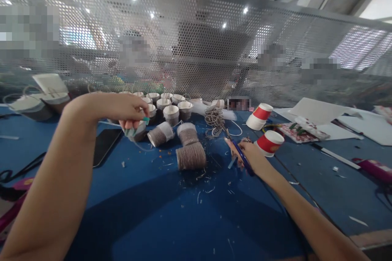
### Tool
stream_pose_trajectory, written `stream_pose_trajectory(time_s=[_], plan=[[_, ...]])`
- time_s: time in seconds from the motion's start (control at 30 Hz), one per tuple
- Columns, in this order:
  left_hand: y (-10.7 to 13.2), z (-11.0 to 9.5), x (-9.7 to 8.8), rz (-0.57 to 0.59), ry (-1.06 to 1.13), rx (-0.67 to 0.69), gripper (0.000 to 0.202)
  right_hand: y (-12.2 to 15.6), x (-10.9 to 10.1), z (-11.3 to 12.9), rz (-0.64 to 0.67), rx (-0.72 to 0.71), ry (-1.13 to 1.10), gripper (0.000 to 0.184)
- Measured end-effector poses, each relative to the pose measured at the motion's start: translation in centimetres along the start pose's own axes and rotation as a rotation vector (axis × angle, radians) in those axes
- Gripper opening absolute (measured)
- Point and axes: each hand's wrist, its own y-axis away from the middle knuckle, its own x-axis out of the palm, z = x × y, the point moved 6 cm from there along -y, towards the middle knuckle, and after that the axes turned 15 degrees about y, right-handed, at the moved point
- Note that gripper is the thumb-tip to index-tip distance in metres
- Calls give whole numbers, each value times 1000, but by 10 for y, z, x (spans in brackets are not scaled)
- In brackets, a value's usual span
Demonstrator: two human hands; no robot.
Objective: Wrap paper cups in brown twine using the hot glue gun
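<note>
My left hand (130, 113) is closed around a small twine-wrapped paper cup (136, 130), held just above the blue table. My right hand (246, 155) rests on the table and grips blue-handled scissors (241, 155). Between my hands lie three wrapped cups on their sides (190, 155). Behind them stand several more wrapped cups (170, 111) in a cluster. A loose bundle of twine (215, 121) lies beside the cluster.
Two red and white paper cups (269, 142) lie right of my right hand. A black phone (105, 145) sits under my left arm. Papers (318, 114) cover the right side. A perforated metal screen (196, 49) runs along the table's far edge. Twine scraps litter the blue table (159, 204).
</note>
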Motion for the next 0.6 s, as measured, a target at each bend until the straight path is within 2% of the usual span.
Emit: stream_pose_trajectory(time_s=[0.1, 0.2, 0.27, 0.33, 0.4, 0.47, 0.53, 0.6], plan=[[1, 8, 1, 45, -8, -172, 35, 0, -3, 3, -119, -33, 6, 48], [1, 8, 13, 144, -31, -314, 55, 2, -2, 6, -199, -35, -12, 46], [1, 8, 18, 149, -69, -373, 65, 3, -1, 8, -247, -51, -27, 46], [0, 5, 19, 101, -121, -382, 69, 5, -3, 9, -308, -66, -33, 46], [-3, -6, 20, 4, -238, -269, 63, 4, -5, 9, -354, -66, -40, 46], [-8, -30, 28, -84, -398, -38, 51, 3, -8, 8, -366, -53, -54, 43], [-13, -50, 56, 13, -368, 126, 48, 0, -9, 7, -340, -32, -75, 40], [-18, -70, 91, 153, -278, 266, 63, -2, -9, 7, -301, -16, -89, 38]])
